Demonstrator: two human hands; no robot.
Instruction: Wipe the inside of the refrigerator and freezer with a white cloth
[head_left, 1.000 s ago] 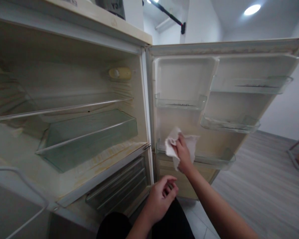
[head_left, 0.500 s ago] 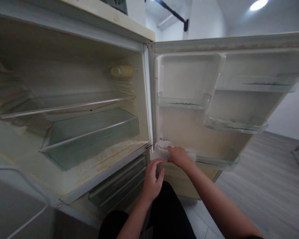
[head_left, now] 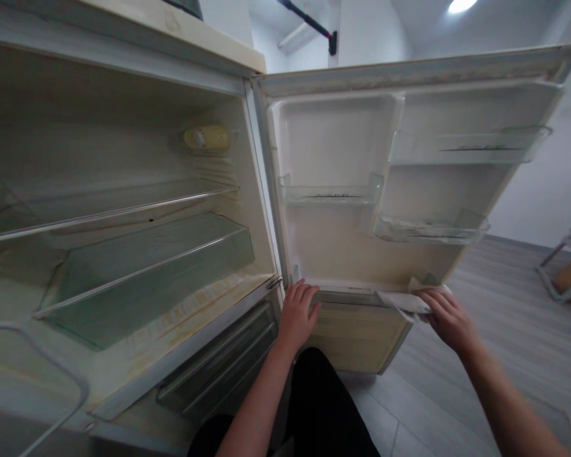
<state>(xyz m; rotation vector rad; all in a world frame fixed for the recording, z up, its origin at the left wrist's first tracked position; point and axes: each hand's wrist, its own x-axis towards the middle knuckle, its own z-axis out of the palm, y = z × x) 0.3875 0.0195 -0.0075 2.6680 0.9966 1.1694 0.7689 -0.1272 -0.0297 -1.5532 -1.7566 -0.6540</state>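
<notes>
A white cloth (head_left: 404, 303) hangs over the right part of the lowest door shelf (head_left: 347, 296), and my right hand (head_left: 445, 314) grips it there. My left hand (head_left: 299, 314) rests at the left end of that same shelf, near the hinge, its fingers a little apart and holding nothing. Both hands are at the open fridge door (head_left: 333, 247), which has more clear shelves above: a small one (head_left: 330, 193) at the left and two at the right.
To the left is the open fridge compartment with a glass shelf (head_left: 109, 212) and a clear drawer (head_left: 157, 273). A lower drawer (head_left: 223, 362) sits beneath. My knees are below my hands. A rack (head_left: 564, 266) with a brown object stands at the far right.
My right hand has moved with the cloth from the left end of the lowest door shelf to its right end. My left hand has come up onto the shelf's edge. The view has shifted right.
</notes>
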